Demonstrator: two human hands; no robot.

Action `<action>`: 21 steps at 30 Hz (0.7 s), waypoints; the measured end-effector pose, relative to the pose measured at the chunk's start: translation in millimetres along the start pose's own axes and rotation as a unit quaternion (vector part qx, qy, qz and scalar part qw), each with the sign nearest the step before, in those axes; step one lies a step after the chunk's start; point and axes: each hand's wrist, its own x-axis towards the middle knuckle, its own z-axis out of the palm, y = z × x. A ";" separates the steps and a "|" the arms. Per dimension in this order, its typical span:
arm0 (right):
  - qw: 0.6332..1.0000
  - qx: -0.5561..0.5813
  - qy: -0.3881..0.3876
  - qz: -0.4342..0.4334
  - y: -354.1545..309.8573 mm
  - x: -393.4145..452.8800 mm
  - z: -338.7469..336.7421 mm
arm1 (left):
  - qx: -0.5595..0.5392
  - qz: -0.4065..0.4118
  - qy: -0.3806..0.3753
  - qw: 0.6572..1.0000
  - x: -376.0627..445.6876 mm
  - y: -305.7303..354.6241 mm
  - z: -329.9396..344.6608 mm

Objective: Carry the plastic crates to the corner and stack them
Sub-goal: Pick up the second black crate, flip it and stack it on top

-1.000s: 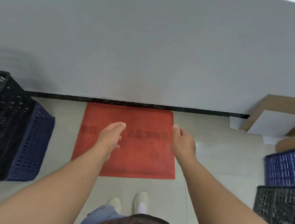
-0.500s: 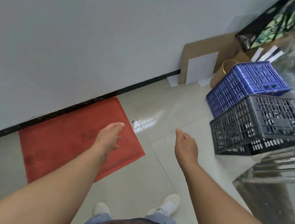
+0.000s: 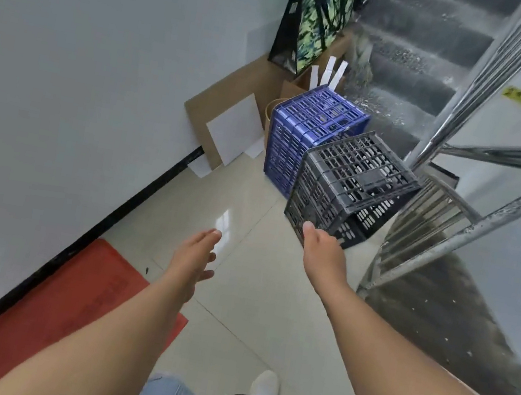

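Black plastic crate (image 3: 350,185) sits on the floor (image 3: 251,300), touching the blue crate (image 3: 308,132) behind it. Right hand (image 3: 322,253) reaches its near bottom corner, grip wide, holding nothing. Left hand (image 3: 192,258) hovers further back, grip wide, fingers straight.

Both my arms reach forward and down, bare to above the elbow. My left hand (image 3: 194,257) is flat and relaxed, fingers (image 3: 210,236) straight and together, thumb apart from them on the right, holding nothing. My right hand (image 3: 321,248) is turned back-up and stretched further ahead than the left; its fingers point away from me, only the nearest fingertip showing, the rest hidden behind the knuckles.
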 end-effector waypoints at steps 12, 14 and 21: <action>0.995 0.028 0.029 0.093 7.4 100.4 -43.1 | 0.041 -0.010 -0.057 0.998 84.4 66.6 93.4; 0.994 0.018 0.037 0.106 4.1 115.6 -51.4 | 0.036 -0.021 -0.068 0.997 99.8 77.3 104.7; 0.988 0.023 0.070 0.139 11.0 179.0 -75.0 | 0.037 -0.020 -0.113 0.993 146.9 116.3 144.2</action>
